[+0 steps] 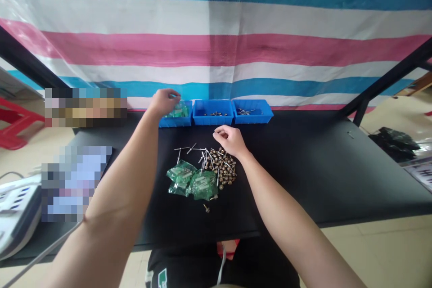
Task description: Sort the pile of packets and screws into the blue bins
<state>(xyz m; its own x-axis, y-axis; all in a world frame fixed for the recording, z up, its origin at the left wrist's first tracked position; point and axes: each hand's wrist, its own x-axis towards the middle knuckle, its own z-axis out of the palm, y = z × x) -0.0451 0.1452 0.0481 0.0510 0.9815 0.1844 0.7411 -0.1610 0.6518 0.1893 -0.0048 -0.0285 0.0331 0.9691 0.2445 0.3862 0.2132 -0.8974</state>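
Observation:
My left hand (pixel 165 101) is over the left blue bin (pixel 175 121), its fingers bent and closed at the upper edge of a green plastic packet (pixel 178 110). My right hand (pixel 230 139) hovers at the far edge of a pile of brass-coloured metal pieces with shanks (pixel 224 166). Its fingers are curled with the thumb against them; whatever may be between them is too small to make out. Thin silver rivet-like pins (pixel 178 156) lie left of the pile. Nearer to me rest several green packets (pixel 203 184) with pale pieces inside.
A middle blue bin (pixel 213 120) holds a few brass-coloured pieces; the right blue bin (pixel 253 119) holds silver pins. One loose metal piece (pixel 207 209) lies near the front of the black table (pixel 303 162). A white device (pixel 20 211) with a cable stands at the left.

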